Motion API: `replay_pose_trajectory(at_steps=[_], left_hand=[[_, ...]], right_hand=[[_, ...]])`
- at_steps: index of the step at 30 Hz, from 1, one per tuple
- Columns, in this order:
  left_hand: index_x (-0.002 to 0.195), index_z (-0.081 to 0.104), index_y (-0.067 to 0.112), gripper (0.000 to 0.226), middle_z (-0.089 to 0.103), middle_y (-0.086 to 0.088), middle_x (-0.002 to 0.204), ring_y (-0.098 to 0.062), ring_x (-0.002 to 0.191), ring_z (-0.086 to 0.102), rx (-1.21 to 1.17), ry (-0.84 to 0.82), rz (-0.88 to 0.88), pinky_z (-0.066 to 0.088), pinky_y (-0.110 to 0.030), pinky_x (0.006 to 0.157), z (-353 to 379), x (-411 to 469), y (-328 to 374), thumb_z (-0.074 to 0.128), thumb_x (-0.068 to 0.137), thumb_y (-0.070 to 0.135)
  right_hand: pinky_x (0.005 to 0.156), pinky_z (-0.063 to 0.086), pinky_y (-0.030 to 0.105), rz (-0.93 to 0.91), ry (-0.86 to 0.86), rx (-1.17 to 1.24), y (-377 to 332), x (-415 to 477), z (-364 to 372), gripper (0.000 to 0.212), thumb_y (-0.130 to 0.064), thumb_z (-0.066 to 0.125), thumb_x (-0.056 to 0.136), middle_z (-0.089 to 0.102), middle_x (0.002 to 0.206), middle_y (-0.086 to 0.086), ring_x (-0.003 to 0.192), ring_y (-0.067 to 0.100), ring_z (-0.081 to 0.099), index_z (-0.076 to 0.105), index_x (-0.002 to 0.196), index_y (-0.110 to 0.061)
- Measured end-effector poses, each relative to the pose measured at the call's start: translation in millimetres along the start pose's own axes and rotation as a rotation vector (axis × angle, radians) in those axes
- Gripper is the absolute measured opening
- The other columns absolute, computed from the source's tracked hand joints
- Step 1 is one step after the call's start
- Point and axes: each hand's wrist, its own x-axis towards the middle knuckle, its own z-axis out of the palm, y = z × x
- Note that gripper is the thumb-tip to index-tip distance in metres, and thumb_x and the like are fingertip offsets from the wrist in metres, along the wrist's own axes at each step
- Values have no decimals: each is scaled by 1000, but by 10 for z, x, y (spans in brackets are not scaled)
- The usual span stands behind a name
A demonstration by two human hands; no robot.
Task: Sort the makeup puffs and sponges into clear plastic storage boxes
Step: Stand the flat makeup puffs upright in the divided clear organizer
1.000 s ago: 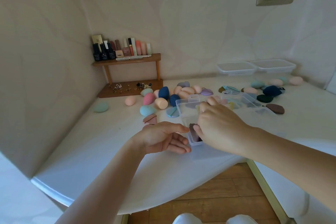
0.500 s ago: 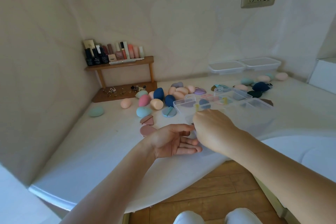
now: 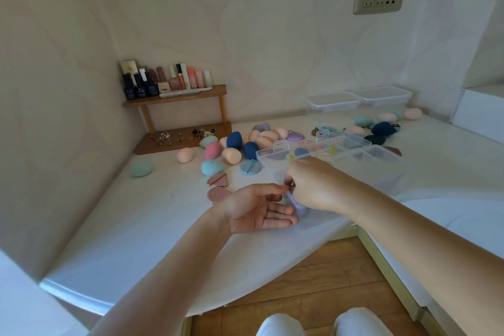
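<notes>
A clear compartment box (image 3: 362, 157) sits raised at the table's middle, with puffs showing faintly through it. My right hand (image 3: 313, 185) curls its fingers round the box's near corner. A lavender puff (image 3: 300, 209) peeks out below that hand. My left hand (image 3: 256, 209) lies palm up beside it with relaxed fingers, its thumb tip touching the right hand's fingers. Egg-shaped sponges (image 3: 231, 155) in pink, peach, teal and navy lie behind, with flat pink puffs (image 3: 216, 188) and a blue round puff (image 3: 249, 167) nearer me.
More sponges (image 3: 383, 129) lie at the back right, before two lidded clear containers (image 3: 332, 101). A wooden shelf (image 3: 177, 98) with cosmetic bottles fills the back corner. One teal sponge (image 3: 140, 168) lies alone on the left. The curved table edge (image 3: 152, 292) overhangs the wood floor.
The clear box has come up off the table and tilted in my right hand. My left hand has turned palm up, and the view has shifted left.
</notes>
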Motion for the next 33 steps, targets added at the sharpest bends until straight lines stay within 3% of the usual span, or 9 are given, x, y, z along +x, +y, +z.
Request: replay_pose_trajectory(at_steps=[6, 9, 11, 15, 18, 21, 25, 29, 33], left_hand=[[81, 56, 8, 17, 64, -15, 77, -27, 73, 71, 7, 4, 6, 60, -29, 64, 4, 8, -7, 61, 74, 22], [81, 55, 7, 17, 65, -15, 76, -27, 73, 71, 9, 1, 3, 59, -29, 63, 10, 8, -7, 61, 76, 22], [83, 54, 7, 19, 65, -15, 76, -27, 73, 71, 6, 3, 2, 59, -29, 62, 14, 4, -5, 62, 76, 22], [83, 50, 8, 24, 66, -14, 75, -27, 74, 71, 0, 1, -5, 59, -29, 62, 9, 4, -3, 68, 75, 22], [91, 48, 8, 29, 66, -14, 75, -26, 74, 71, -2, -5, -10, 59, -29, 62, 8, 7, 2, 65, 73, 23], [100, 44, 8, 36, 66, -14, 77, -26, 75, 71, 6, -14, -10, 59, -29, 64, 5, 13, -1, 65, 75, 23], [85, 48, 9, 23, 67, -14, 76, -26, 74, 71, 9, -7, -5, 60, -28, 64, -4, 0, 6, 65, 79, 23], [82, 49, 10, 20, 67, -14, 76, -26, 74, 71, 25, 15, -2, 60, -28, 63, 11, -10, 25, 63, 77, 23], [92, 50, 7, 20, 67, -15, 77, -25, 71, 71, 153, 133, 52, 58, -28, 60, -18, -49, 106, 60, 87, 23]], right_hand=[[45, 22, 18, 16, -54, -27, -19, 20, 13, 36, -1, 46, 91, 30, 62, 3, 63, 16, 38, 31, 60, -11], [45, 18, 15, 92, -49, 4, 9, 110, 58, 11, -1, 46, 92, 35, 72, 7, 84, 16, 37, 51, 82, 0], [53, 26, 17, 92, 6, -8, 15, 129, 76, 24, -5, 55, 87, 45, 93, 6, 90, 18, 46, 59, 111, -3], [66, 44, 26, 84, 106, 21, -1, 84, 27, 32, 1, 64, 75, 60, 105, 9, 97, 25, 57, 62, 106, -4], [50, 25, 17, 56, 98, -18, -7, 75, 26, 14, 0, 46, 91, 35, 72, 9, 78, 17, 43, 57, 99, -4], [71, 34, 17, 8, 30, -34, 16, 78, 43, 32, -8, 34, 100, 13, 68, 1, 104, 20, 49, 47, 130, -6], [53, 28, 9, -10, 60, -19, 42, 49, 54, 13, -8, 41, 98, 34, 72, 4, 90, 27, 53, 51, 91, -13], [70, 38, 26, -98, 245, -13, 186, 32, 53, 19, -20, 61, 89, 50, 114, 5, 102, 21, 53, 65, 105, -13], [82, 46, 35, -224, 244, 84, 344, 2, 39, 25, -35, 57, 91, 56, 111, -4, 101, 15, 53, 75, 93, -17]])
